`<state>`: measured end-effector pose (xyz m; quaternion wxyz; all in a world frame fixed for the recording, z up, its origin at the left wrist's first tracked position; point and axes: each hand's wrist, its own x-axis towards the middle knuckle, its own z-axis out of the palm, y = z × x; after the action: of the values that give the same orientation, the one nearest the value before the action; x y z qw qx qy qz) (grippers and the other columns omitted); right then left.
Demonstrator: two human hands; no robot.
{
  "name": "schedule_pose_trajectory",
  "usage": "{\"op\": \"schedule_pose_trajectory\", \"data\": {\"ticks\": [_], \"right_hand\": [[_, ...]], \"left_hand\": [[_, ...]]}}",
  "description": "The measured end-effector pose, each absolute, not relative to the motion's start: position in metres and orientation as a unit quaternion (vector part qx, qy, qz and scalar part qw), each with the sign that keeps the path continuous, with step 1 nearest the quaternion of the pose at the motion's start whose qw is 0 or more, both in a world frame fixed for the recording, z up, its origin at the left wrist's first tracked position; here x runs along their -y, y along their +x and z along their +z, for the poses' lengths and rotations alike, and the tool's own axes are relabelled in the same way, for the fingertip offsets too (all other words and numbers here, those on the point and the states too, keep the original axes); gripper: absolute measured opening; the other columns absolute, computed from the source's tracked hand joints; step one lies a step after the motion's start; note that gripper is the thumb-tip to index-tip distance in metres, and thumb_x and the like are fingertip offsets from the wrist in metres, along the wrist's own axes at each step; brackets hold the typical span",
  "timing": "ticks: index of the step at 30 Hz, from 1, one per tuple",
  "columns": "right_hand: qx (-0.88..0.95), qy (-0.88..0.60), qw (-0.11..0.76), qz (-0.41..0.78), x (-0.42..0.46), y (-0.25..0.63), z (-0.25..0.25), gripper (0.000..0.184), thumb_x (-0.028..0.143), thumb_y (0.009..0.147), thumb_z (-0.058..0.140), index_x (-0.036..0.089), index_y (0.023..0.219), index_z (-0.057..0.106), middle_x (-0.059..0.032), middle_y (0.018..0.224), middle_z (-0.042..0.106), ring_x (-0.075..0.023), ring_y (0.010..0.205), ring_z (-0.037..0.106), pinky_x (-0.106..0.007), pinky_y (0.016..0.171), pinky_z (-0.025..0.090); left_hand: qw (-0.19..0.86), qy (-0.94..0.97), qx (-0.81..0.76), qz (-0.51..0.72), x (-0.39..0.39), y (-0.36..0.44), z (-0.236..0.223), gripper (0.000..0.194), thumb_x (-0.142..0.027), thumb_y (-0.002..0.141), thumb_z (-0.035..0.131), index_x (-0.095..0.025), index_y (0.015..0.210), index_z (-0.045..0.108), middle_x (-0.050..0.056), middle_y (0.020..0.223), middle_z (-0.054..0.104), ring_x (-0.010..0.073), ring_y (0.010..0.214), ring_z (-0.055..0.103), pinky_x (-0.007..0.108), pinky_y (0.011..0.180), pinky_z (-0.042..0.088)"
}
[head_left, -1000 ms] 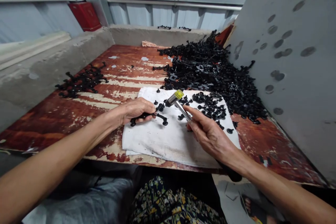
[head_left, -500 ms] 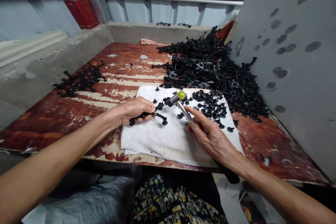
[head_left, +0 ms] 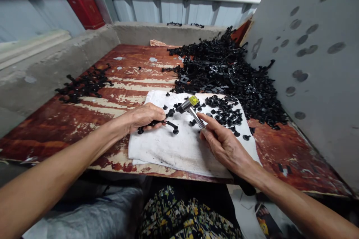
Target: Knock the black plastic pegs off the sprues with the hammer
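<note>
My left hand (head_left: 148, 115) is closed around a black plastic bracket (head_left: 171, 124) with round, suction-cup-like feet, low over a folded white cloth (head_left: 179, 157). Its fingers hide the bracket's middle. In my right hand (head_left: 218, 138) is a hammer (head_left: 185, 105) with a metal head and a yellow striking face, its shiny shaft running back into my closed fingers. The hammer head hovers just right of the bracket, apart from it as far as I can see. Loose black suction-cup-like pieces (head_left: 228, 114) lie scattered on the cloth's right and far parts.
A large heap of black brackets (head_left: 218, 67) covers the back right of the worn red-brown table (head_left: 134, 73). A smaller group of brackets (head_left: 84, 86) lies at left. A grey spotted panel (head_left: 316, 63) stands at right, and a red box (head_left: 86, 12) sits on the back-left ledge.
Both hands, the bracket and the hammer stay practically where they were. Only the camera's view has shifted very slightly.
</note>
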<state>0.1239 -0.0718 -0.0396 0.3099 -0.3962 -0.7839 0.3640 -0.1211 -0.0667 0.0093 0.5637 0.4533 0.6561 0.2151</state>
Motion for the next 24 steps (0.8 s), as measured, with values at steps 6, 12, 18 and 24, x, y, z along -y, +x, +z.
{"op": "schedule_pose_trajectory", "data": {"ticks": [6, 12, 18, 24], "right_hand": [[0.783, -0.401, 0.304, 0.365, 0.0729, 0.1239, -0.0385, 0.048, 0.024, 0.092, 0.042, 0.012, 0.138, 0.052, -0.0001, 0.07, 0.058, -0.0129, 0.057, 0.049, -0.026, 0.06, 0.048], [0.786, -0.399, 0.308, 0.358, 0.0721, 0.1242, -0.0399, 0.048, 0.024, 0.092, 0.042, 0.012, 0.138, 0.052, -0.002, 0.074, 0.062, -0.0133, 0.059, 0.05, -0.028, 0.061, 0.049], [0.787, -0.398, 0.306, 0.359, 0.0723, 0.1248, -0.039, 0.048, 0.023, 0.092, 0.04, 0.012, 0.137, 0.052, -0.0026, 0.076, 0.063, -0.0132, 0.059, 0.051, -0.028, 0.062, 0.05], [0.79, -0.399, 0.305, 0.35, 0.0725, 0.1246, -0.0403, 0.048, 0.023, 0.092, 0.041, 0.014, 0.139, 0.052, -0.0039, 0.079, 0.066, -0.0142, 0.062, 0.055, -0.03, 0.066, 0.052]], "left_hand": [[0.55, 0.472, -0.649, 0.231, 0.0688, -0.1219, 0.0074, 0.02, -0.015, 0.073, 0.055, -0.013, 0.053, 0.054, -0.001, 0.043, 0.049, 0.0036, 0.032, 0.034, 0.015, 0.033, 0.021], [0.549, 0.473, -0.648, 0.231, 0.0691, -0.1247, 0.0034, 0.016, -0.018, 0.071, 0.057, -0.013, 0.056, 0.054, -0.001, 0.045, 0.049, 0.0037, 0.033, 0.034, 0.016, 0.033, 0.02], [0.532, 0.495, -0.652, 0.217, 0.0698, -0.1231, 0.0046, 0.016, -0.019, 0.071, 0.054, -0.014, 0.056, 0.054, -0.001, 0.046, 0.049, 0.0038, 0.033, 0.034, 0.017, 0.034, 0.02], [0.526, 0.502, -0.653, 0.21, 0.0699, -0.1224, 0.0055, 0.019, -0.019, 0.071, 0.053, -0.015, 0.053, 0.052, -0.001, 0.045, 0.048, 0.0045, 0.034, 0.034, 0.018, 0.036, 0.021]]}}
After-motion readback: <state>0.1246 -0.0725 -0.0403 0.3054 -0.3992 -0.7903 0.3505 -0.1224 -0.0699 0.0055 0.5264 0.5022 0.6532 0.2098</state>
